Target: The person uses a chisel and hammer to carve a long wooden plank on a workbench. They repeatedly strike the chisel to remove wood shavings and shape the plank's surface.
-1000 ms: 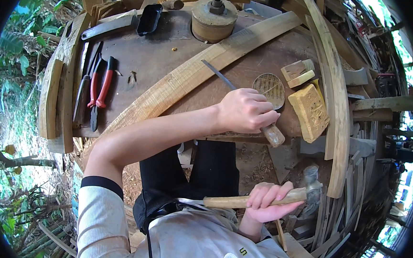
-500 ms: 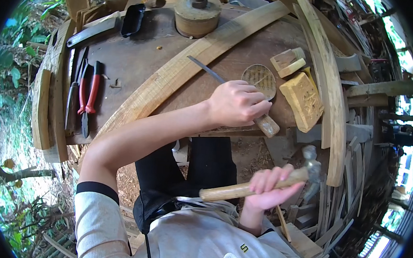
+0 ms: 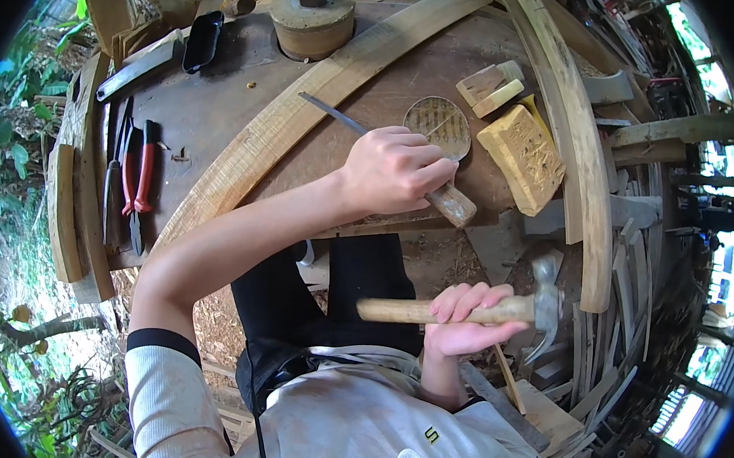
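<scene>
The right hand [image 3: 465, 319], gripping a claw hammer with a pale wooden handle [image 3: 446, 311], now holds it nearly level, the steel head higher and closer to the wooden-handled chisel [image 3: 437, 196] than a second ago. The left hand [image 3: 392, 171] and the chisel sit further left and slightly higher in view, as the whole brown round surface [image 3: 222, 108] does.

At the lower right we see a hammer [image 3: 497, 310] with a pale, smooth wooden handle and dull grey metal head. The chisel [image 3: 389, 150] pairs matt steel with worn wood. The counter [image 3: 222, 108] is dark, rough, scuffed wood; the pliers [image 3: 137, 175] wear glossy red plastic.
</scene>
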A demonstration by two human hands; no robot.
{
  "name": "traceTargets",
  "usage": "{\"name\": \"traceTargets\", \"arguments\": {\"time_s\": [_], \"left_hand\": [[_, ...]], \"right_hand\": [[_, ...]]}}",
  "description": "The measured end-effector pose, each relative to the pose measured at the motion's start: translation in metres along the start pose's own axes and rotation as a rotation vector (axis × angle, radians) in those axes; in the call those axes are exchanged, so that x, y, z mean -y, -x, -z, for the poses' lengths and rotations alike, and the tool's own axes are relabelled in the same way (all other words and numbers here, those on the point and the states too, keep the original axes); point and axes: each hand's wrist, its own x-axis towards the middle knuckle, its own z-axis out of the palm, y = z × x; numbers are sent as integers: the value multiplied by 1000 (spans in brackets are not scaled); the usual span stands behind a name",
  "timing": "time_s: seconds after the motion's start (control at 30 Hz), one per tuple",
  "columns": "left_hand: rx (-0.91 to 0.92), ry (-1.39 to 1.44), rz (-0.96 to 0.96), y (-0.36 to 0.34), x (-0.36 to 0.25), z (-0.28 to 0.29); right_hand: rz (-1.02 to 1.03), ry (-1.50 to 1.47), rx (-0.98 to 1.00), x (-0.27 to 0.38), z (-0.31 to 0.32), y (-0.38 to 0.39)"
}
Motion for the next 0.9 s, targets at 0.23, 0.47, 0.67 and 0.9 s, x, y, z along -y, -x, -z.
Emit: {"name": "traceTargets", "arguments": {"time_s": [0.23,0.47,0.67,0.9], "left_hand": [[-8,27,33,2,2,-1],[23,22,41,1,3,-1],[11,39,57,1,1,-4],[33,41,59,0,2,-5]], "right_hand": [[-132,-82,-6,1,-8,-1],[-180,4,112,-2,-5,2],[-194,34,88,-1,-8,-4],[-33,80,83,-4,-3,-3]]}}
